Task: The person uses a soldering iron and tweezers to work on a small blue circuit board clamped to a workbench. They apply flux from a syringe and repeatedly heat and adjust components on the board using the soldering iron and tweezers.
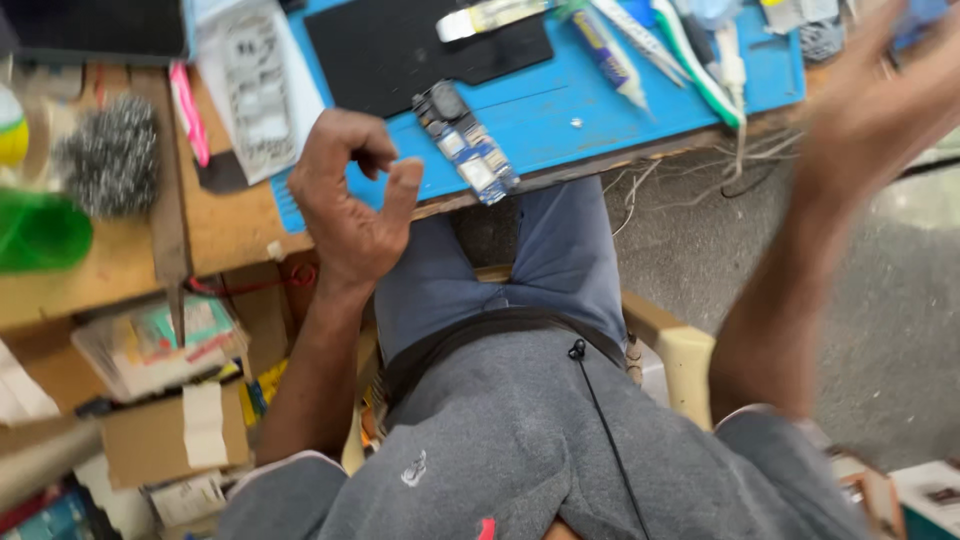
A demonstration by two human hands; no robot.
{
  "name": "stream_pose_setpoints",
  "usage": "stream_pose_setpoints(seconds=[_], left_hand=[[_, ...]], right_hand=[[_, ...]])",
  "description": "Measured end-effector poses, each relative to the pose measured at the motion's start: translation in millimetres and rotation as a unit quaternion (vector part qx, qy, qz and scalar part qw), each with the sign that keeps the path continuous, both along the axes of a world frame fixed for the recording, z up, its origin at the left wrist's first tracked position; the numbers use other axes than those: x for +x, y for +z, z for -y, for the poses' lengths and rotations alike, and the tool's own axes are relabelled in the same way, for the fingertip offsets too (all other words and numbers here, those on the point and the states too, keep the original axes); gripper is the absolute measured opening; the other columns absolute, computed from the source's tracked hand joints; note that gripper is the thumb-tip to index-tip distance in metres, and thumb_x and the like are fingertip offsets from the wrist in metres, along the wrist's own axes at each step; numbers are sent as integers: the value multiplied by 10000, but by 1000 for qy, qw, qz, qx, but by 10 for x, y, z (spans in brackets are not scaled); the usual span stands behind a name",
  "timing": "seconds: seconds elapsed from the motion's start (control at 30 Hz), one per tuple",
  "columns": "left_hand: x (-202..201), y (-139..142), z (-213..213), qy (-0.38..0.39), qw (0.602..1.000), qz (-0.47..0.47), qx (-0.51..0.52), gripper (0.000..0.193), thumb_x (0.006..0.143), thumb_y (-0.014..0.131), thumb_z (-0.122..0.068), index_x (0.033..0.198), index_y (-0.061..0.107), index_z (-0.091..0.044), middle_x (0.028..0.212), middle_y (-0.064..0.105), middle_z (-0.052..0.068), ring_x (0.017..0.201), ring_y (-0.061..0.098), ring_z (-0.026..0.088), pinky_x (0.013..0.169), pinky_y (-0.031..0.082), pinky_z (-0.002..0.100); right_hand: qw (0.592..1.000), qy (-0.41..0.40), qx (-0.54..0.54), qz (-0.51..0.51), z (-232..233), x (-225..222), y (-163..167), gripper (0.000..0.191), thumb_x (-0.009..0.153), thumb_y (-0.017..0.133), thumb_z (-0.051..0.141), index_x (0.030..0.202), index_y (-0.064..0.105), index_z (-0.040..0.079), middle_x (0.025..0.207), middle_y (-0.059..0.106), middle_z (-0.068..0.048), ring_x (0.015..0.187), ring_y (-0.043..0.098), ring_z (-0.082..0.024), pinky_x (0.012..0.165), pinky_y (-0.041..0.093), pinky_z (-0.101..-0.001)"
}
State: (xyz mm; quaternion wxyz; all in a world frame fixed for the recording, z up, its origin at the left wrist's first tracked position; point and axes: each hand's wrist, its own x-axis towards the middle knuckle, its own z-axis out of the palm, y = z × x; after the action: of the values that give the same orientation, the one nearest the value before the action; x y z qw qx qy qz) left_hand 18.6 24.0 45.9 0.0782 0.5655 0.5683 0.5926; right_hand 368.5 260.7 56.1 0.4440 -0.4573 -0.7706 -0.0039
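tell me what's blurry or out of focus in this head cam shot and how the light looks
Head view: the right hand is smeared by motion blur, its fingers indistinct; the left hand is fairly sharp, curled above the edge of the blue mat; the circuit board on the mat is crisp. Light is soft and even, without hard shadows; the image is tilted, and the grey floor is slightly washed out.

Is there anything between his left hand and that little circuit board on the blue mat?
Nothing visible stands between them. The left hand hovers empty at the edge of the blue mat, and the small circuit board lies just beside its thumb, uncovered.
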Motion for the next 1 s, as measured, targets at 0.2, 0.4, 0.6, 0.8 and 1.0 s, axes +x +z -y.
stream_pose_setpoints(seconds=[0.2,0.4,0.6,0.8,1.0], left_hand=[[-53,45,-18,-17,1000,1,8,179,1078,749,-130,1090,587,-55,951,594,57,774,565,132,692,476,270],[-16,119,179,-46,990,-126,-42,354,959,862,-201,1207,642,-75,1160,630,81,1012,603,224,841,512,362],[234,35,61,-63,951,-291,-85,558,877,895,-362,1317,666,-106,1397,589,71,1303,499,294,1031,443,475],[174,-99,49,-67,946,-309,-73,392,911,866,-212,1256,696,-137,1371,605,-10,1310,515,258,1031,458,446],[39,15,211,-96,944,-303,-91,464,896,863,-184,1327,699,-136,1405,622,11,1338,536,258,1048,460,447]], right_hand=[[964,239,-61,94,850,-744,-245,105,1000,774,-24,1097,734,-21,1038,691,-127,901,684,-193,764,583,-322],[949,247,-83,178,845,-978,53,62,1033,826,11,1066,773,8,998,707,-125,925,698,-206,773,584,-347],[935,319,-153,17,923,-968,92,52,1074,739,-102,1112,735,-68,1006,741,-150,925,734,-178,808,596,-281],[892,318,-293,-129,986,-926,39,105,1049,768,-55,1139,725,-20,1000,735,-89,900,728,-101,804,622,-229],[937,319,-103,93,1007,-1012,165,167,995,788,-88,1147,763,-24,1049,733,-135,922,709,-202,787,571,-316]])
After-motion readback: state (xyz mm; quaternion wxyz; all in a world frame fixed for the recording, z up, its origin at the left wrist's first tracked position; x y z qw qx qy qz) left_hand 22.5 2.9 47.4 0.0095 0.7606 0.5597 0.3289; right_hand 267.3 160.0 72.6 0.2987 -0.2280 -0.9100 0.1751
